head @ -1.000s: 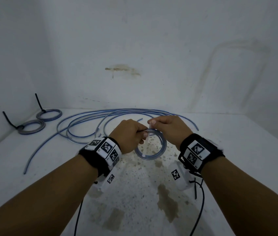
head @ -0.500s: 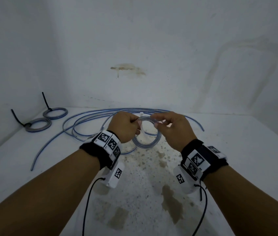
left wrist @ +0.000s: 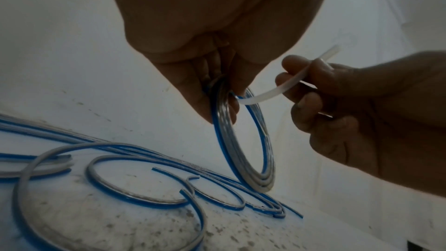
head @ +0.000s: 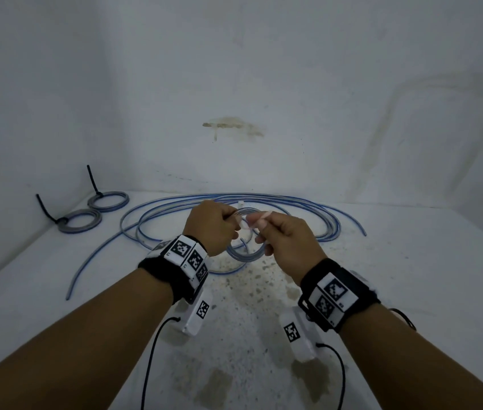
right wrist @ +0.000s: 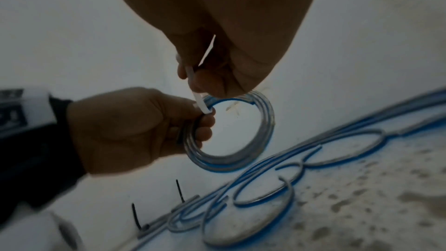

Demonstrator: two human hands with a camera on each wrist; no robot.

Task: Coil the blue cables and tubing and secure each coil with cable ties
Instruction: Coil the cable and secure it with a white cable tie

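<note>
My left hand (head: 215,224) (left wrist: 217,91) grips a small coil of blue-striped clear tubing (head: 246,253) (left wrist: 248,148) (right wrist: 241,140) at its upper left rim, held above the table. My right hand (head: 275,235) (right wrist: 207,75) pinches a translucent white cable tie (left wrist: 270,93) (right wrist: 200,102) that runs to the coil's rim beside the left fingers. Loose blue tubing (head: 175,208) (left wrist: 108,159) (right wrist: 337,140) lies in long loops on the table behind the hands.
Two tied coils (head: 80,221) (head: 108,199) with black tie tails sticking up sit at the far left by the wall. The white table (head: 411,276) is stained in the middle. Walls close it at the back and left. Wrist camera leads hang under both forearms.
Both hands have come a little closer together. The right hand has shifted from gripping the coil's rim to pinching the white tie and drawing it out to the right.
</note>
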